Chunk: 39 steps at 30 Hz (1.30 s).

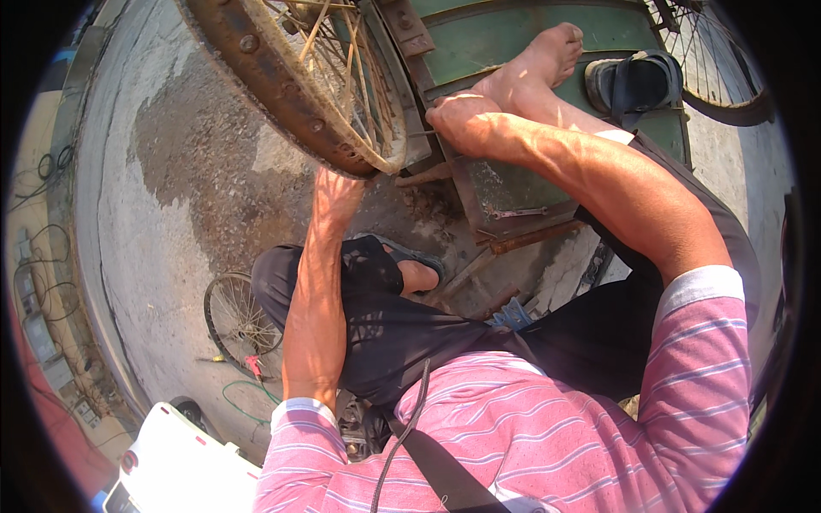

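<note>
Gritty concrete [214,162], left hand [340,190] under rusty curved rim [282,84], right hand [466,121] by green metal [453,56] (grips unclear)

Bright sunlight, dappled shadows, fisheye-bent edges

An outdoor repair spot; sunlit concrete ground [154,256], a wrench [519,212], rusty rim [278,84] and spoked wheel [245,328] show it.

The pale concrete floor [162,291] is lit by bright sunlight and marked by a rough brown patch [201,154].
</note>
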{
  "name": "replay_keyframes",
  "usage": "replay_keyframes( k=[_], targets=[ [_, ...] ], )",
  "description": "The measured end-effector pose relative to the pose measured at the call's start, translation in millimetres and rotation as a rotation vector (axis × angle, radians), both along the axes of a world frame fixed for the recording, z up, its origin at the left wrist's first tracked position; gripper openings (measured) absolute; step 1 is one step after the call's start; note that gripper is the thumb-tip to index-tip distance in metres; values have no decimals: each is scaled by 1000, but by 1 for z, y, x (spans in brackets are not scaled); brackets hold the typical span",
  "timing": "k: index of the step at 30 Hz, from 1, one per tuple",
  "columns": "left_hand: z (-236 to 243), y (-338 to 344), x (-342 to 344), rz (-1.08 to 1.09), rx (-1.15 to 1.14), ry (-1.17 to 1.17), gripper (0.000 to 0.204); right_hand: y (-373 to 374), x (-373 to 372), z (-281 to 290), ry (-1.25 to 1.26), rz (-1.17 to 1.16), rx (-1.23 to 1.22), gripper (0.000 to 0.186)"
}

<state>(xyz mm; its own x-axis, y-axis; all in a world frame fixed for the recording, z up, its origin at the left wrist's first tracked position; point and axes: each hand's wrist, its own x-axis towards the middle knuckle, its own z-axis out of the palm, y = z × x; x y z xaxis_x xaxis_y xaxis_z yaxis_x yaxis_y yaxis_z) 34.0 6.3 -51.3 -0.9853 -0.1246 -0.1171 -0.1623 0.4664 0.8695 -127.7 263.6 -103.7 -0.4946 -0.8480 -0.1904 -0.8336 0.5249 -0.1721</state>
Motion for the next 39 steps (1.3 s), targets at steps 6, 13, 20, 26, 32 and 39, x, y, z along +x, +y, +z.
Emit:
replay_keyframes(
  k=[6,13,20,26,32,39],
  targets=[
    [21,9,9,92,-8,-35,36,-22,12,28,44,20,210,15],
    [9,7,6,22,-2,63,34,-23,11,44,-83,-88,161,15],
    [29,20,7,156,205,-86,34,-38,5,33,248,354,504,19],
    [50,31,4,168,268,-147,37,-29,5,28,150,141,314,24],
    [61,26,10,195,333,-138,37,-32,10,52,-53,-30,247,22],
    [90,34,9,269,503,-155,32,-34,7,41,-20,-23,245,22]
  ],
)
